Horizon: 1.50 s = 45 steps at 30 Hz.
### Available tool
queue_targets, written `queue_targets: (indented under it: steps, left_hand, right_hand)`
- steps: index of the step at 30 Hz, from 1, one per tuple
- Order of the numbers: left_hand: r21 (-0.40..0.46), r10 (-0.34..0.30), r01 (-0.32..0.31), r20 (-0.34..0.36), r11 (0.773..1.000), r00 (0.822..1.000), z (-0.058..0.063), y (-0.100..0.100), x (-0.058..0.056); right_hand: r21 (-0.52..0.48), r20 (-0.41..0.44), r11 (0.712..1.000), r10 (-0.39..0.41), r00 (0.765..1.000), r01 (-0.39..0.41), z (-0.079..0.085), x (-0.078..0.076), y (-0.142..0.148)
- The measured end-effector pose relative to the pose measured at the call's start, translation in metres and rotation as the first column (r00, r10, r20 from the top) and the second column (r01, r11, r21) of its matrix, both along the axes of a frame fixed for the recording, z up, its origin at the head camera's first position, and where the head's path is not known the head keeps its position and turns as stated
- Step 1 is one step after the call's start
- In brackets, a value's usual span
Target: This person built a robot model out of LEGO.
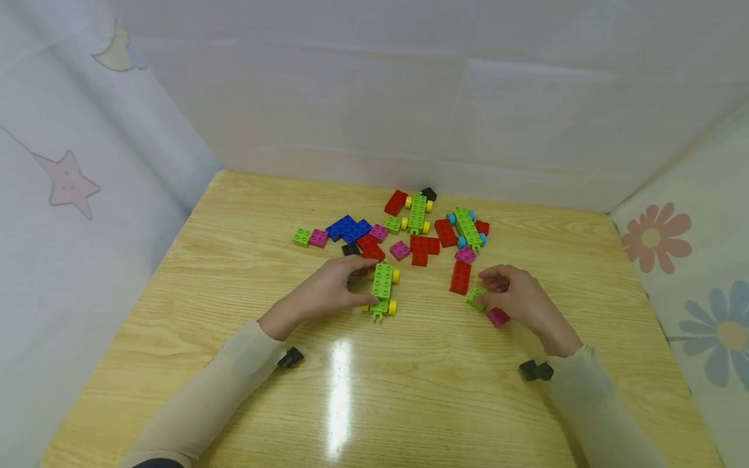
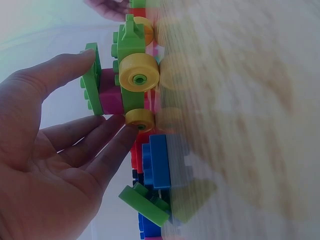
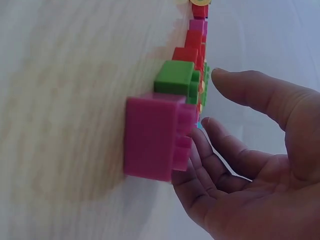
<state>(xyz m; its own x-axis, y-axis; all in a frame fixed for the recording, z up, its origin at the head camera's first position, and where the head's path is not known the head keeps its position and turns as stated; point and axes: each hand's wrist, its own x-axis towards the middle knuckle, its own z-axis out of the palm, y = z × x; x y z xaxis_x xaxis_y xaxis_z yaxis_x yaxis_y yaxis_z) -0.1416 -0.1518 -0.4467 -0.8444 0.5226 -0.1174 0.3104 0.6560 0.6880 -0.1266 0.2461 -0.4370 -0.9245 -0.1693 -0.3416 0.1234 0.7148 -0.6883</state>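
A toy car (image 1: pixel 383 283) with a green base and yellow wheels stands on the table. In the left wrist view a magenta brick (image 2: pixel 111 94) sits on its base, topped by a green brick (image 2: pixel 91 82). My left hand (image 1: pixel 324 289) holds this car from the left, thumb on the green top brick and fingertips against the side. To the right, my right hand (image 1: pixel 517 299) hovers over a small green brick (image 1: pixel 474 298), thumb and fingers apart with nothing between them. Beside that brick lies a magenta brick (image 3: pixel 150 140), nearest in the right wrist view.
Farther back are a green car base with yellow wheels (image 1: pixel 417 214) and one with blue wheels (image 1: pixel 467 227). Around them lie blue bricks (image 1: pixel 349 229), several red bricks (image 1: pixel 460 277) and small magenta and green ones. A white cloth (image 1: pixel 351 97) hangs behind the table (image 1: pixel 257 214).
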Motion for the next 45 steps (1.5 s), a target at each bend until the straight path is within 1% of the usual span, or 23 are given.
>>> queue_targets:
  steps: [5,9,15,19,24,28,32,36,41,45]
  left_hand:
    - [0.000,0.001,-0.001,-0.001,1.000,1.000,0.001,0.000,0.001]
    - [-0.001,0.001,-0.001,0.005,1.000,1.000,0.002,0.000,0.002]
    - [0.000,-0.004,0.004,0.005,1.000,1.000,0.003,0.001,0.003]
    - [-0.004,-0.002,0.002,0.002,1.000,1.000,0.004,0.001,0.003]
    - [-0.006,-0.003,0.003,0.002,1.000,1.000,0.004,0.000,0.003]
    - [-0.008,0.000,0.000,0.002,1.000,1.000,0.003,0.000,0.002]
    - [-0.006,0.002,-0.002,-0.001,1.000,1.000,0.003,-0.001,0.002]
    - [0.001,-0.005,0.005,-0.012,1.000,1.000,0.002,-0.001,0.002]
    - [0.011,-0.008,0.008,-0.012,1.000,1.000,0.001,-0.001,0.002]
    - [0.019,-0.009,0.009,-0.010,1.000,1.000,0.001,-0.001,0.001]
  right_hand:
    - [-0.019,-0.021,1.000,-0.014,1.000,0.014,0.008,-0.010,0.006]
    - [-0.010,-0.053,1.000,-0.029,0.998,0.028,0.013,-0.019,0.012]
    - [-0.015,-0.075,0.999,-0.048,0.996,0.047,0.013,-0.036,0.020]
    - [-0.050,-0.085,0.997,-0.068,0.994,0.064,0.008,-0.050,0.022]
    - [-0.107,-0.082,0.988,-0.123,0.989,0.114,-0.005,-0.068,0.028]
    - [-0.127,-0.081,0.983,-0.142,0.987,0.132,-0.016,-0.084,0.033]
    - [-0.148,-0.096,0.982,-0.131,0.987,0.116,-0.024,-0.099,0.037]
    - [-0.163,-0.098,0.983,-0.100,0.990,0.084,-0.028,-0.110,0.041]
    - [-0.159,-0.078,0.986,-0.052,0.996,0.039,-0.027,-0.120,0.041]
    - [-0.151,-0.073,0.988,-0.040,0.997,0.028,-0.024,-0.126,0.040]
